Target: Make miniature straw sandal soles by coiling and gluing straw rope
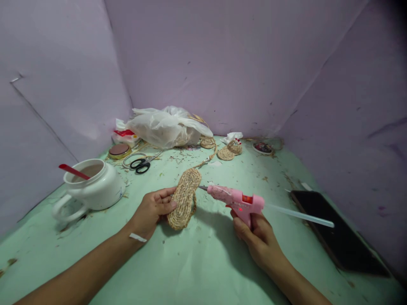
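Note:
My left hand point(160, 207) pinches the left side of a small sole-shaped piece of coiled straw braid point(184, 199), its thumb lying on the face. The piece is tilted up, and a braided cord point(205, 162) runs from its top end toward the back. In my right hand point(257, 237) is a pink hot glue gun point(237, 199), gripped by the handle. Its metal nozzle points left at the upper right edge of the straw sole, touching or very close to it. A clear glue stick point(302, 215) sticks out of the back, and a small red light glows on the body.
A white mug point(101, 188) with a red-handled utensil stands at left. Black-handled scissors point(141, 164), a round tin point(119, 151) and a white plastic bag point(168, 127) lie behind. A small straw slipper point(229, 150) sits at the back. A dark phone point(337, 233) lies at right.

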Motion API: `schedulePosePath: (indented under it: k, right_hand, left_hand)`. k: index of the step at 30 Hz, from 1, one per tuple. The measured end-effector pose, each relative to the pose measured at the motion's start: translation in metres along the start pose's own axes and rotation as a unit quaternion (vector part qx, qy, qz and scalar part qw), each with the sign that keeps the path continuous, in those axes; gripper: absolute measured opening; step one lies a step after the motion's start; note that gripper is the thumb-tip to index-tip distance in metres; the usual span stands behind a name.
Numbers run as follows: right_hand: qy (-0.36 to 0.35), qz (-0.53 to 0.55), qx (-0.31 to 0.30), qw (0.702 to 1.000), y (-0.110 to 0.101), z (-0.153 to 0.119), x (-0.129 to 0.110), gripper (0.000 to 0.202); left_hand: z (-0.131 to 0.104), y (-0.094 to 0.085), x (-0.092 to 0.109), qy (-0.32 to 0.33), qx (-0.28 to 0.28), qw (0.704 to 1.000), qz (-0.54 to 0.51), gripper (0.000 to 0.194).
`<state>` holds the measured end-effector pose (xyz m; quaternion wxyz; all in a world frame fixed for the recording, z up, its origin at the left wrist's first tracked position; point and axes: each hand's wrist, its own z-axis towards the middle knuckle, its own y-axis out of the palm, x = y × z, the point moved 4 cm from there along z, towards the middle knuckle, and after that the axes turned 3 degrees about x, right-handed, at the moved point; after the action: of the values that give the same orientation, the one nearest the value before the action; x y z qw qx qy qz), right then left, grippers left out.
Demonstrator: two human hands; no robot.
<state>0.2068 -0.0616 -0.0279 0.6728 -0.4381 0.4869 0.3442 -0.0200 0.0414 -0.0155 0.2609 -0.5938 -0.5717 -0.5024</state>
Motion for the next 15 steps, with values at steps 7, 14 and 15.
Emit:
schedulePosePath:
  k: [7,14,15]
  right_hand:
    - [-0.021,-0.009,-0.015,1.000,0.0002,-0.0007,-0.0029,0.026]
    - [-0.021,-0.017,-0.011,1.000,0.0013,-0.0022,-0.0057,0.025]
    - [-0.020,-0.019,-0.011,1.000,0.0013,-0.0025,-0.0058,0.025]
  left_hand:
    - [-0.0010,0.0012,0.0009,-0.003,0.001,1.000,0.001,0.065]
    - [-0.0006,0.0006,0.0002,-0.008,0.002,1.000,0.002,0.065]
    - [-0.0005,0.0006,0.0000,-0.008,0.002,1.000,0.001,0.064]
